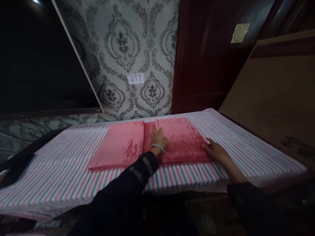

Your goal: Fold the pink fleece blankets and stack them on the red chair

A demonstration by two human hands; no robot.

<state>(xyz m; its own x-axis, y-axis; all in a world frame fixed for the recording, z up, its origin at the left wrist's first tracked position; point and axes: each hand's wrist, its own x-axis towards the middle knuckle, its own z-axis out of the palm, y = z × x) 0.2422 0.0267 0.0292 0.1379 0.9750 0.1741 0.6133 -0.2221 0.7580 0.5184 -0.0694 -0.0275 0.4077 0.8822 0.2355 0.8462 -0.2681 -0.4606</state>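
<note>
Both hands lie flat and open, gripping nothing. On the striped sheet [73, 164] lies the pink cloth [123, 146], folded in panels; left hand [158, 137] presses its middle, right hand [216, 151] touches its right edge. A bracelet [157, 147] circles the left wrist.

Two hands are in view, the left hand [158, 137] and the right hand [216, 151], each coming out of one of two dark sleeves, and there is one bracelet [157, 147], worn on the left wrist. One pink cloth [118, 146] lies folded in two flat panels side by side, on one striped sheet [61, 164]. Behind them there is one paper label [136, 78] with a number on the one stretch of patterned wallpaper [118, 42], one dark wooden door [206, 52] with one brass ring plate [240, 32], and one brown board [275, 91] leaning at the right.
</note>
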